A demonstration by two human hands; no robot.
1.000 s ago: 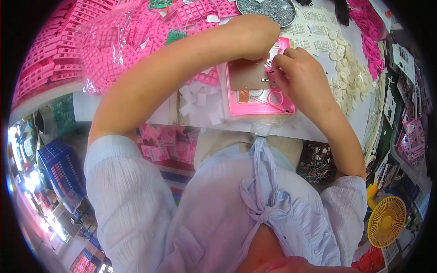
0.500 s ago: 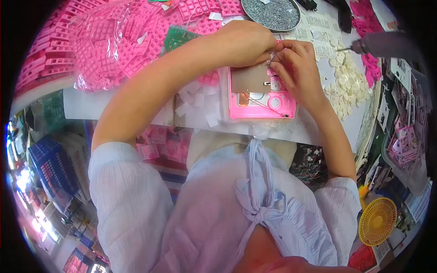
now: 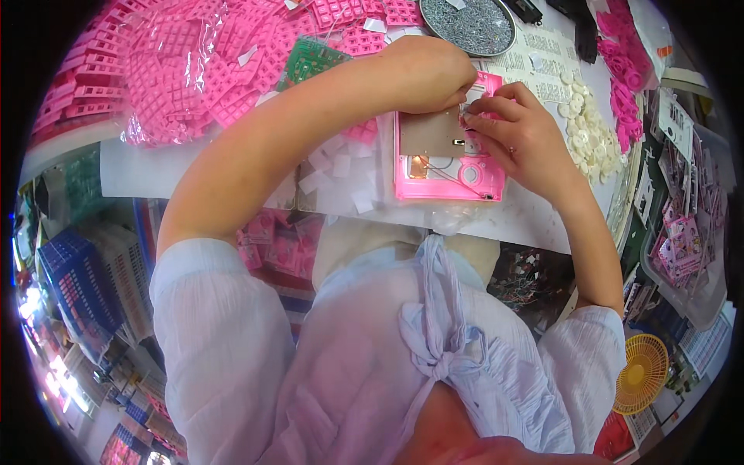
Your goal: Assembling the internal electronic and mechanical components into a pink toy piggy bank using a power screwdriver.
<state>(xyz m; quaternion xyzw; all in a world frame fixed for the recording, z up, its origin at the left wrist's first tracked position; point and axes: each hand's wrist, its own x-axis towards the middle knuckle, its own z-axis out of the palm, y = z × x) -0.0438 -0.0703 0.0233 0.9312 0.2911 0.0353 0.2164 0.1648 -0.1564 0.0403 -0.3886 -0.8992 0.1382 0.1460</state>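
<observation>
Head view, looking down over a pale blue blouse to a white worktable [image 3: 232,167]. Clear plastic bag of pink grid-shaped parts [image 3: 182,58] lies at the table's far left, with loose pink grids beside it and a small green circuit board [image 3: 310,58] against its right edge. Round tray of grey metal bits [image 3: 467,23] sits at the far edge, centre right. White printed paper sheets [image 3: 535,58] lie under and beside that tray; print too small to read. Heap of white round discs [image 3: 589,136] lies right of the hands, pink pieces beyond it. Small white paper squares [image 3: 341,167] are scattered left of the work. Yellow fan [image 3: 640,373] stands low at right, below table level. Pink plastic case [image 3: 449,167] lies open and flat on the table just ahead of the torso, a brown board seated in its upper half, thin wires across its lower half. Left hand [image 3: 425,74] is curled tight, fingertips pinched on the case's top edge. Right hand [image 3: 515,136] has its fingers bent and pinched on something small at the same spot; what it is cannot be told. The two hands touch there. Compared with half a second ago, the hands keep the same pinch at the case's top; the dark tool seen at upper right has gone from sight, and the whole scene sits slightly shifted in frame.
</observation>
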